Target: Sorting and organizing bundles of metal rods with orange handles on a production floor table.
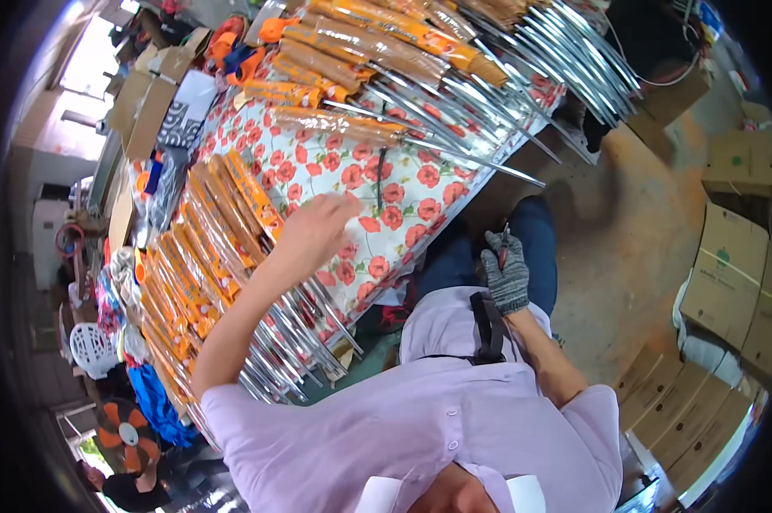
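Head view: left of centre, the left hand [319, 231] curls loosely over the flowery tabletop [420, 203]; I can't tell if its grip holds anything. Right of centre, the gloved right hand [507, 275] is closed around a small tool [504, 244], maybe so it won't slip.

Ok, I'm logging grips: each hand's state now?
Left bare hand: blurred, open or closed unclear.
Right grey-gloved hand: closed, holding a small red-handled metal tool.

Bare left hand [316, 232] extended forward, slightly blurred, gloved right hand [507, 278] low, curled closed
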`<control>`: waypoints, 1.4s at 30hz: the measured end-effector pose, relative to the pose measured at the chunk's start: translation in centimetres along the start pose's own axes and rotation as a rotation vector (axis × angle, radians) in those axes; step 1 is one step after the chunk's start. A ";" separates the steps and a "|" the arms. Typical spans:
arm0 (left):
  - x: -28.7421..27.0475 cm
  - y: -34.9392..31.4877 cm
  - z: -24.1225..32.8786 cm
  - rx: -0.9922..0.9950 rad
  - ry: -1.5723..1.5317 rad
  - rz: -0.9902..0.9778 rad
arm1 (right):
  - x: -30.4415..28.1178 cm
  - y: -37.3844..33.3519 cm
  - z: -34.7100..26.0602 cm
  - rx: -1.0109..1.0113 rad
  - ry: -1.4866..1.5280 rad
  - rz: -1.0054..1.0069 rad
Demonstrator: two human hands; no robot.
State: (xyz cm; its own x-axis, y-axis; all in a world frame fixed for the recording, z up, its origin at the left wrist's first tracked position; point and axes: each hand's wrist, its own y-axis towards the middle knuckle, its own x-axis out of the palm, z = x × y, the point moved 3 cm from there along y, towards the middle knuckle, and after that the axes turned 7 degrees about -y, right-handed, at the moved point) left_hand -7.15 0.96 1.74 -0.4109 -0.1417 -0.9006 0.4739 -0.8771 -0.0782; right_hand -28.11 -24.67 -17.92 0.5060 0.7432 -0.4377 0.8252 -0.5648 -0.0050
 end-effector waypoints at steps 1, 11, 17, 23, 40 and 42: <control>0.7 3.4 -1.1 0.057 -0.047 0.103 | -0.4 0.0 -0.3 -0.012 -0.033 0.022; 10.2 19.5 5.4 0.595 0.108 0.162 | -1.8 -0.7 4.2 0.093 -0.037 0.202; 10.4 16.9 7.9 0.496 -0.182 0.085 | -2.6 -1.2 2.9 0.019 -0.216 0.241; 11.3 15.7 8.7 0.463 -0.399 0.067 | -3.3 -1.1 1.3 -0.030 -0.141 0.280; 11.9 13.7 8.6 0.492 -0.340 0.225 | -2.6 -1.3 1.1 0.022 -0.090 0.172; 11.8 13.8 8.4 0.468 -0.383 0.188 | -2.5 -1.3 0.9 -0.004 -0.109 0.148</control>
State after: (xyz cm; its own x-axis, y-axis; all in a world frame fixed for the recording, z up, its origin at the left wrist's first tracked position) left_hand -11.99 -16.65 -6.44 -0.6444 -0.3910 -0.6572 0.2095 -0.9168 0.3400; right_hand -30.72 -26.12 -17.63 0.5924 0.6086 -0.5278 0.7445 -0.6639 0.0701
